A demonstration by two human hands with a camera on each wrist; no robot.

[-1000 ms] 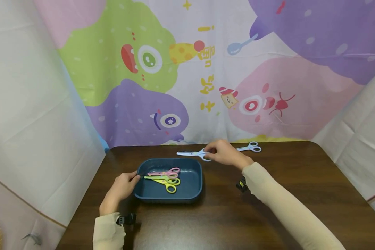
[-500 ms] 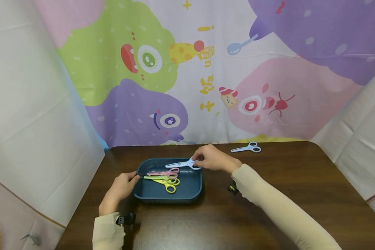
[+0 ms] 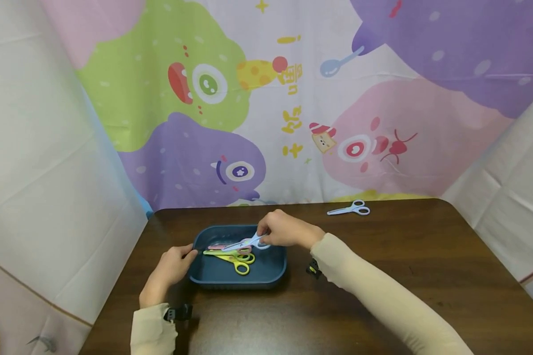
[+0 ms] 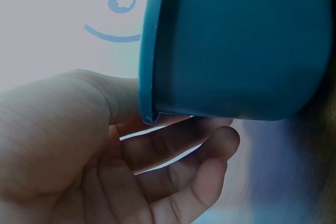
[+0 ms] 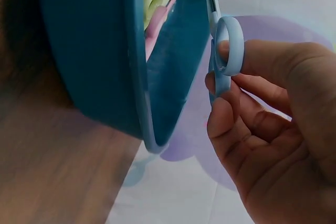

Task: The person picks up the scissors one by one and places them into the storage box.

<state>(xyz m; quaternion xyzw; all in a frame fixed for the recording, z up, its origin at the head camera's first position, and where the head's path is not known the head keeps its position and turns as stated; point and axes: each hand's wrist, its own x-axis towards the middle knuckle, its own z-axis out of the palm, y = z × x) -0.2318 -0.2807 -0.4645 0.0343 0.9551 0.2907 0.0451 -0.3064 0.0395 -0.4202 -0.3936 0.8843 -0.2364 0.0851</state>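
Note:
A dark blue bin (image 3: 237, 283) stands on the table; pink scissors (image 3: 216, 246), green scissors (image 3: 215, 253) and yellow scissors (image 3: 241, 266) lie inside it. My left hand (image 3: 173, 266) grips the bin's left rim, the thumb on one side of the wall and the fingers on the other, as the left wrist view shows. Above the bin, my right hand (image 3: 284, 230) pinches light blue scissors (image 5: 229, 48) by the finger loops. Their blades point left and partly cover the pink scissors in the head view.
Another pair of light blue scissors (image 3: 349, 209) lies at the back of the dark wooden table (image 3: 360, 256), right of the bin. A patterned curtain (image 3: 293, 182) hangs along the table's back edge.
My right hand has carried the light blue scissors left and toward me, from behind the bin to above its inside. The left hand keeps its grip on the rim.

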